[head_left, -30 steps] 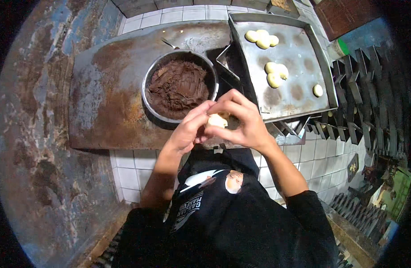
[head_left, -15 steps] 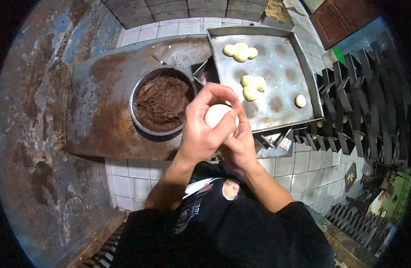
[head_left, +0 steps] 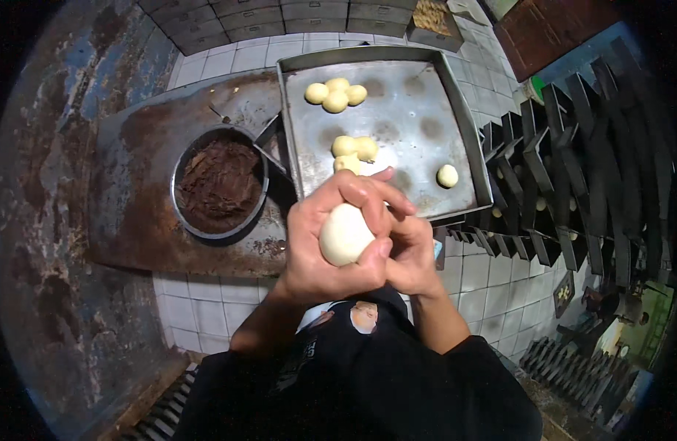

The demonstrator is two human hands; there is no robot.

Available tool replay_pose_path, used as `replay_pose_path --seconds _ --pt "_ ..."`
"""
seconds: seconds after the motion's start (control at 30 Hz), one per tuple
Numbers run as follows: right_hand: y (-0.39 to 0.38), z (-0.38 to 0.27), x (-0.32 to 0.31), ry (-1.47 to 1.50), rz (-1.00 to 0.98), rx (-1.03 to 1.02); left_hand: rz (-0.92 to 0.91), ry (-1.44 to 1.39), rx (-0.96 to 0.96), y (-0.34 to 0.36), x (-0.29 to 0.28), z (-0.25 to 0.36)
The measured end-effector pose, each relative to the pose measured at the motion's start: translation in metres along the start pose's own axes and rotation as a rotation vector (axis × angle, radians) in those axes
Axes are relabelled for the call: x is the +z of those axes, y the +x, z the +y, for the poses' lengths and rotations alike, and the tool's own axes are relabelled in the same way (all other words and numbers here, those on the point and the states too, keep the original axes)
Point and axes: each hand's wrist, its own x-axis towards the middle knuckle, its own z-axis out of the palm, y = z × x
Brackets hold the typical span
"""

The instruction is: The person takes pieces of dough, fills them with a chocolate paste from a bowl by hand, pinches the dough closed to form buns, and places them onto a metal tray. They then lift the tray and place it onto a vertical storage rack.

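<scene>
A pale, smooth ball of dough (head_left: 344,237) is squeezed between my two hands, close in front of my body. My left hand (head_left: 303,246) curls round it, and the dough bulges up between thumb and fingers. My right hand (head_left: 414,253) presses against its right side, fingers closed and partly hidden behind the left ones. Just beyond, a metal baking tray (head_left: 467,125) carries a cluster of small yellowish dough balls (head_left: 336,99), a second cluster (head_left: 354,149) partly covered by my fingers, and one single ball (head_left: 447,176).
To the left, a round metal pot (head_left: 178,197) of thick brown paste (head_left: 221,180) stands on the worn metal table (head_left: 132,176). A small utensil (head_left: 222,116) lies behind it. Stacked dark metal trays or molds (head_left: 537,169) stand at right; grey drawer-like boxes (head_left: 250,22) line the back.
My view has shifted, so the tray and pot now appear farther left. Both hands have closed more tightly on the dough, which bulges more out of the left one.
</scene>
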Motion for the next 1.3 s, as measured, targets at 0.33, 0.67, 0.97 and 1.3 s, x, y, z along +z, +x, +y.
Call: replay_pose_path --seconds 0.33,0.67,0.97,1.3 --pt "0.004 -0.02 -0.059 0.037 -0.025 0.058 -0.027 0.151 0.047 0.036 0.029 -0.045" --pt "0.028 -0.072 -0.124 -0.715 -0.252 0.313 0.368 0.35 -0.096 0.044 0.01 -0.098" --pt "0.056 -0.025 -0.16 -0.885 -0.187 0.261 0.04 0.595 -0.403 0.02 0.008 -0.189" --pt "0.057 0.066 -0.2 -1.747 -0.802 0.069 0.076 0.776 -0.525 -0.017 -0.039 -0.15"
